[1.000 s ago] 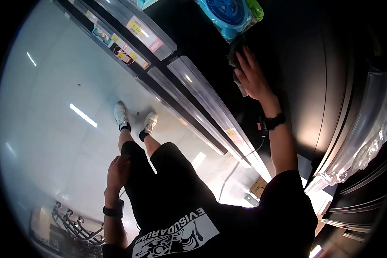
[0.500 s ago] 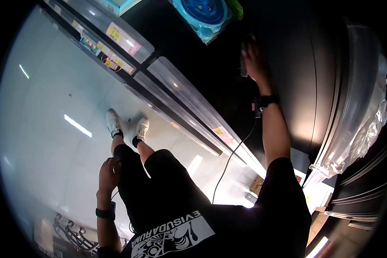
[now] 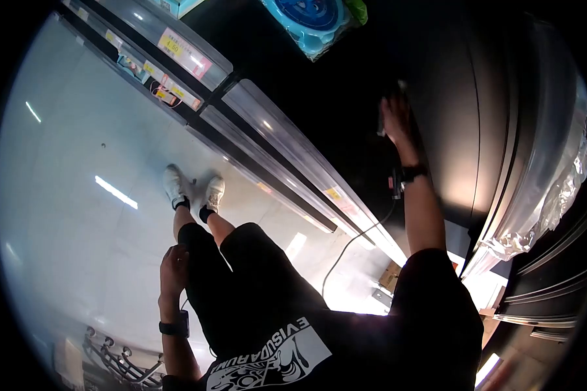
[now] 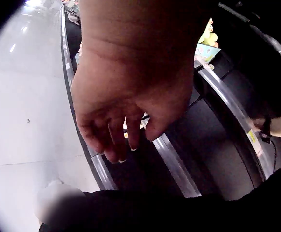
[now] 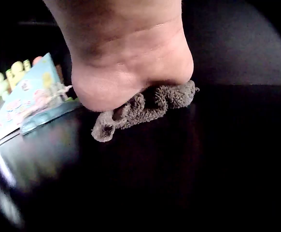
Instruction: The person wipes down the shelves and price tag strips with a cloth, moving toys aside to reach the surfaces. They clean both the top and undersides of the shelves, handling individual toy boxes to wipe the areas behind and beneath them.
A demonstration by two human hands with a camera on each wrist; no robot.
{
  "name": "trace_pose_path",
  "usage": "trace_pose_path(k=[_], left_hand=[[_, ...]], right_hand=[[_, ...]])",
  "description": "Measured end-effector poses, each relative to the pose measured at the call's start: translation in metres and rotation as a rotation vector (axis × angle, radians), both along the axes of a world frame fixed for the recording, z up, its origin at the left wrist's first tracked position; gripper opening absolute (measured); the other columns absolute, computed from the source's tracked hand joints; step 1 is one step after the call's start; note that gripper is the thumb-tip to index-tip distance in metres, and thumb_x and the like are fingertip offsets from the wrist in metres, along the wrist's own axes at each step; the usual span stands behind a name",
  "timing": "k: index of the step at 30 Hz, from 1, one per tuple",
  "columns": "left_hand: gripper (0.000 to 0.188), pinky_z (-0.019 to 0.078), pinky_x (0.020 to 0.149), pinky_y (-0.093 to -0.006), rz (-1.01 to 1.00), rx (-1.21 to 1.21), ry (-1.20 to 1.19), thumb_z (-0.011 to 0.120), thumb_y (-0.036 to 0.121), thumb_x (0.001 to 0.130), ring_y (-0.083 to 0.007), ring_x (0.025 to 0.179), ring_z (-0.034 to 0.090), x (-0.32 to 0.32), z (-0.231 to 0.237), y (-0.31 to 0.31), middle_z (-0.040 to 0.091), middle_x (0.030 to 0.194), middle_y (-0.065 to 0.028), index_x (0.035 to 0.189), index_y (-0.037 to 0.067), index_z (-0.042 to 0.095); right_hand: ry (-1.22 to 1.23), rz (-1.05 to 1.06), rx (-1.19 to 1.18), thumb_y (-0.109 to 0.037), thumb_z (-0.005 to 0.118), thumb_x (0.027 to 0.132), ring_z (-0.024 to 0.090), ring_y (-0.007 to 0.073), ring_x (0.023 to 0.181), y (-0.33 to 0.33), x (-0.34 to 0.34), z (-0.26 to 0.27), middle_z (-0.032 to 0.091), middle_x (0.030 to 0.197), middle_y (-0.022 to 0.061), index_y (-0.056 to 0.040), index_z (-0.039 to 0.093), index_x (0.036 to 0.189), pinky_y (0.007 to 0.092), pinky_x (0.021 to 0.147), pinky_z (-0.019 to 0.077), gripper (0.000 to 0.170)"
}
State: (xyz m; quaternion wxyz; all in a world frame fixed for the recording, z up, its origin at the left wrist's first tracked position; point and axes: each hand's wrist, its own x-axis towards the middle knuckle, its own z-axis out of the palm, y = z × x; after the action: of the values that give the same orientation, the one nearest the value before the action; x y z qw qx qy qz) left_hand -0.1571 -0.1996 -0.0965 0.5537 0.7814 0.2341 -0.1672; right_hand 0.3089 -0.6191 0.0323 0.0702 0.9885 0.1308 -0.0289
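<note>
A grey fuzzy cloth (image 5: 147, 113) lies bunched on a black shelf (image 5: 217, 159) in the right wrist view. On top of it presses my right hand (image 5: 131, 67), whose fingers are hidden there. From the head view, this right hand (image 3: 396, 120) reaches over the dark shelf with its fingers extended, right of and below a blue round packaged item (image 3: 313, 19). My left hand (image 3: 173, 270) is beside my thigh, holding nothing; in the left wrist view the left hand (image 4: 131, 96) hangs with loosely bent fingers.
Clear shelf-edge strips (image 3: 287, 137) with price tags (image 3: 182, 49) run diagonally beside my legs. Crinkled plastic (image 3: 535, 221) hangs at the right. A cable (image 3: 346, 251) trails from my right wrist. Pale floor (image 3: 65, 215) lies at the left, and light-blue boxed items (image 5: 29, 99) stand on the shelf.
My right hand has moved away from the blue packaged item along the shelf, and the cloth has moved with it. The left hand remains beside my thigh. The head view has shifted somewhat.
</note>
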Motion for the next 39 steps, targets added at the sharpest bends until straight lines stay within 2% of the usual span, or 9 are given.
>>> trace_pose_path(k=[6, 14, 20, 25, 28, 30, 36, 37, 39], left_hand=[[0.018, 0.0484, 0.066, -0.0306, -0.026, -0.048, 0.057, 0.052, 0.004, 0.084, -0.0225, 0.077, 0.06, 0.006, 0.01, 0.001, 0.062, 0.096, -0.0126, 0.101, 0.001, 0.058], [0.02, 0.0483, 0.067, -0.0319, -0.052, 0.087, 0.025, 0.052, 0.004, 0.086, -0.0227, 0.075, 0.06, -0.016, -0.007, 0.047, 0.061, 0.099, -0.0137, 0.105, 0.001, 0.056], [0.02, 0.0491, 0.068, -0.0321, 0.013, 0.089, 0.085, 0.051, 0.006, 0.087, -0.0242, 0.077, 0.061, -0.039, -0.015, 0.044, 0.062, 0.101, -0.0144, 0.106, 0.0, 0.056], [0.02, 0.049, 0.069, -0.0316, -0.079, 0.146, -0.021, 0.051, 0.007, 0.088, -0.0247, 0.08, 0.061, -0.026, 0.0, 0.002, 0.062, 0.099, -0.0141, 0.106, 0.001, 0.056], [0.02, 0.0489, 0.07, -0.0316, -0.155, 0.169, -0.113, 0.053, 0.005, 0.086, -0.0248, 0.082, 0.061, -0.004, 0.029, -0.039, 0.061, 0.099, -0.0136, 0.105, 0.002, 0.056], [0.019, 0.0479, 0.071, -0.0324, -0.198, 0.243, -0.125, 0.053, 0.005, 0.086, -0.0247, 0.084, 0.06, -0.001, 0.053, -0.067, 0.061, 0.099, -0.0125, 0.105, 0.003, 0.056], [0.021, 0.0484, 0.07, -0.0299, -0.013, 0.214, -0.047, 0.05, 0.004, 0.088, -0.022, 0.086, 0.061, -0.081, 0.052, -0.14, 0.063, 0.102, -0.0117, 0.108, 0.003, 0.057], [0.021, 0.0483, 0.07, -0.0296, 0.013, 0.209, 0.004, 0.05, 0.004, 0.089, -0.0211, 0.086, 0.061, -0.096, 0.05, -0.151, 0.063, 0.102, -0.0113, 0.108, 0.003, 0.056], [0.022, 0.0482, 0.07, -0.0287, 0.071, 0.189, 0.073, 0.049, 0.006, 0.09, -0.0186, 0.085, 0.061, -0.115, 0.053, -0.175, 0.064, 0.101, -0.0108, 0.11, 0.004, 0.056]], right_hand=[[-0.091, 0.341, -0.064, -0.041, 0.032, 0.094, 0.037, 0.0346, 0.124, 0.115, 0.071, 0.02, 0.03, 0.142, 0.0147, -0.0099, 0.03, 0.138, 0.0487, 0.101, 0.029, 0.054], [-0.109, 0.23, -0.228, -0.038, 0.029, 0.096, 0.026, 0.0303, 0.132, -0.058, 0.015, 0.008, 0.021, 0.147, 0.0127, -0.0125, 0.021, 0.143, 0.0406, 0.107, 0.0245, 0.054], [0.084, -0.906, 0.144, -0.036, 0.036, 0.096, 0.033, 0.0312, 0.128, -0.189, -0.099, -0.002, 0.031, 0.142, 0.0161, -0.0071, 0.027, 0.139, 0.0407, 0.104, 0.0287, 0.053], [0.163, -0.008, -0.269, -0.034, 0.038, 0.095, 0.037, 0.0322, 0.125, -0.078, -0.071, -0.002, 0.034, 0.139, 0.0179, -0.0029, 0.033, 0.136, 0.0439, 0.103, 0.0293, 0.051], [-0.009, 0.283, 0.069, -0.026, 0.032, 0.097, 0.028, 0.034, 0.13, -0.01, -0.055, 0.009, 0.029, 0.143, 0.0167, -0.009, 0.033, 0.137, 0.0458, 0.108, 0.0205, 0.044], [-0.084, 0.412, -0.582, -0.019, 0.039, 0.093, 0.026, 0.0329, 0.132, -0.066, -0.042, -0.01, 0.027, 0.144, 0.0153, -0.0086, 0.03, 0.139, 0.0446, 0.109, 0.0213, 0.048], [-0.325, 0.097, -0.333, -0.015, 0.043, 0.091, 0.037, 0.0285, 0.125, -0.481, -0.12, -0.067, 0.036, 0.137, 0.0177, -0.0068, 0.035, 0.135, 0.0396, 0.103, 0.0318, 0.045], [0.037, -0.425, 0.138, -0.024, 0.042, 0.092, 0.044, 0.0289, 0.114, -0.462, -0.176, -0.024, 0.045, 0.125, 0.0186, -0.0081, 0.043, 0.126, 0.0434, 0.093, 0.0384, 0.037], [-0.008, -0.389, 0.102, -0.026, 0.041, 0.092, 0.044, 0.0284, 0.114, -0.493, -0.193, -0.038, 0.045, 0.124, 0.0187, -0.0073, 0.043, 0.126, 0.0428, 0.094, 0.0378, 0.038]])
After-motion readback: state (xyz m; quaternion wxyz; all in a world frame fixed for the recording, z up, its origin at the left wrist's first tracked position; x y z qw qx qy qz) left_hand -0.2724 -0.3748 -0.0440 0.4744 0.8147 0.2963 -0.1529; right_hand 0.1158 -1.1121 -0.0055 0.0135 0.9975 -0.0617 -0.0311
